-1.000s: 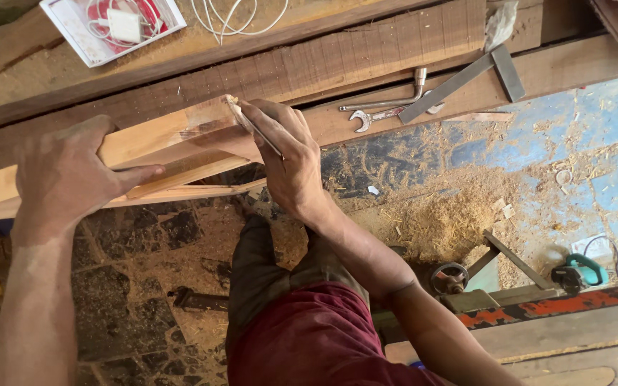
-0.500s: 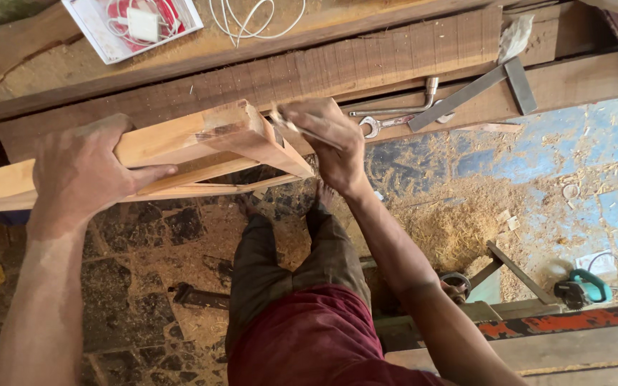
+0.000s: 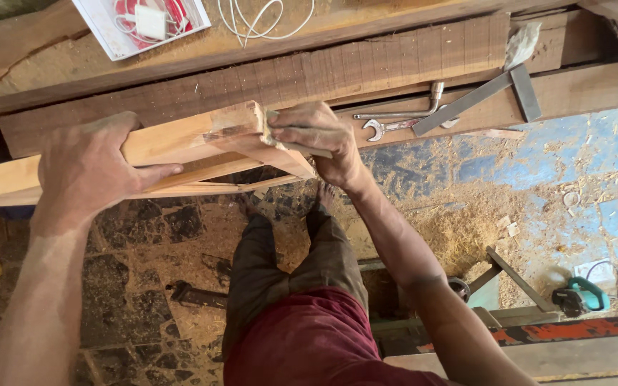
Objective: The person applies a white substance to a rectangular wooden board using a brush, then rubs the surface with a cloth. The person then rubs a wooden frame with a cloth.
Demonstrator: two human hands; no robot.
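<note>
— Where's the timber sitting?

— The pale wooden beam (image 3: 180, 143) runs from the left edge toward the middle, its cut end raised in front of the dark plank (image 3: 266, 82) of the workbench. A thinner strip of wood (image 3: 202, 187) lies just under it.

— And the hands?

— The left hand (image 3: 87, 171) is clamped over the top of the beam, thumb pointing right along its near face, fingers wrapped over the far edge. The right hand (image 3: 316, 139) is closed on the beam's cut end, fingers curled across the end grain (there seems to be a slim pale thing under the fingers, but I cannot tell what it is).

— Anything else on the bench?

— A combination wrench (image 3: 393, 127) and a second steel tool (image 3: 398, 111) lie just right of the right hand, with a try square (image 3: 477, 100) beside them. Farther back, a white tray (image 3: 141, 25) holds a charger with red and white cable, and a loose white cord (image 3: 266, 18) lies near it.

— The floor?

— Sawdust (image 3: 459, 229) spread over patchy blue paint, dark stone tiles to the left, a teal power tool (image 3: 577, 297) at the right, and the person's bare feet below the beam.
</note>
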